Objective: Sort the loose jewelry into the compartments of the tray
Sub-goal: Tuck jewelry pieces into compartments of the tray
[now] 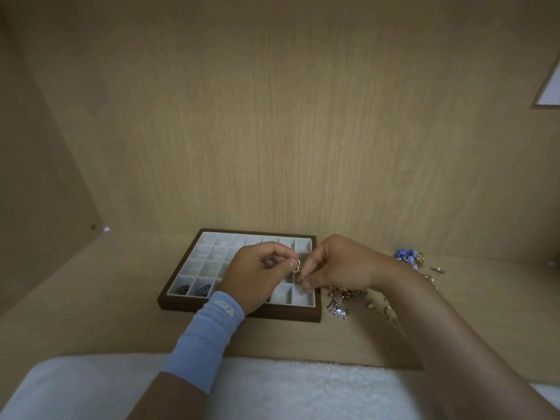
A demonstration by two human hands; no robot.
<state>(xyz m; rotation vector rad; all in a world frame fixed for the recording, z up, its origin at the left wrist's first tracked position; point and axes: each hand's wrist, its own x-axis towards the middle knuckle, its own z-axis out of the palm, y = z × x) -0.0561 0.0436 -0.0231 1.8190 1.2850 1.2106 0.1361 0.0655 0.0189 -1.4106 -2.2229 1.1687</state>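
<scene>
Just between both hands (298,266), gold earring (296,265) above tray (242,310)

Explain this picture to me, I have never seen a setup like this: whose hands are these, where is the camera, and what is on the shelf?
There is no machine here. A person wears a camera on the head, so this one view looks forward and down at their own hands. The left hand, with a light blue wristband, pinches a small gold piece above the tray. The right hand pinches something tiny just below it; what it is cannot be told. The tray is a brown-framed box of pale square compartments; two near-left ones hold dark items. To its right, loose jewelry lies on the wooden surface, with a blue beaded cluster farther back.
</scene>
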